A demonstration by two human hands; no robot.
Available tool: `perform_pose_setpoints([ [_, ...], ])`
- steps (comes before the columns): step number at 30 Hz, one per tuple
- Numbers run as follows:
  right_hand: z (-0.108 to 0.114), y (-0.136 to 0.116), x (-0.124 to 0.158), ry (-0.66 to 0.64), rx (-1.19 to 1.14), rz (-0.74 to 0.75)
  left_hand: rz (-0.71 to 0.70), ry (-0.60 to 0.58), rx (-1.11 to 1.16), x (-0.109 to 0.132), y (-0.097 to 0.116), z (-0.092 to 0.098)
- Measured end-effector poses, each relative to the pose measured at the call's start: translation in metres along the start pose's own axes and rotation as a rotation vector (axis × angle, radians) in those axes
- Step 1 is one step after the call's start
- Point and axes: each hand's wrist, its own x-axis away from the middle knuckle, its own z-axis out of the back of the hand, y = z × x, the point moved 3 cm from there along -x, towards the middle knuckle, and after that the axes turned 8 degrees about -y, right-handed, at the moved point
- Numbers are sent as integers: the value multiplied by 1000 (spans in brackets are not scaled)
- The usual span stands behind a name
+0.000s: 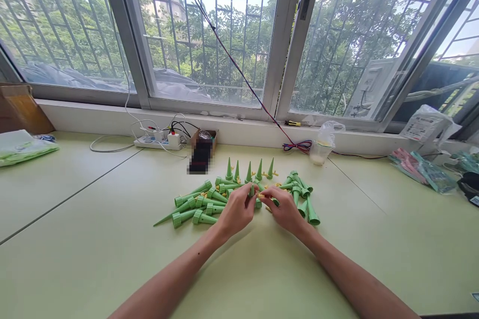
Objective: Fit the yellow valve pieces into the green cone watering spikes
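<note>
Forearms — green spikes flanking hands, cup beyond

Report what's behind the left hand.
Beyond the left hand, upright green cones stand in a row; lying green cones are nearer. Whatever its palm and fingers cover cannot be seen.

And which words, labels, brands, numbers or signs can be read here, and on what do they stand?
No text can be read.
Plastic bag by the right window: printing, too small and blurred.
Black item at the right edge: pale label, too small.
Green cones: no lettering visible.
</note>
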Motion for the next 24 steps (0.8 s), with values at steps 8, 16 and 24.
perform_pose_setpoints([
  [8,-3,4,0,-30,5,-30,-12,-3,0,1,1,1],
  [16,1,-4,0,-12,-53,-21,-12,-10,7,0,4,1],
  [24,-1,1,1,-39,-36,-24,-23,-9,-9,1,3,0],
])
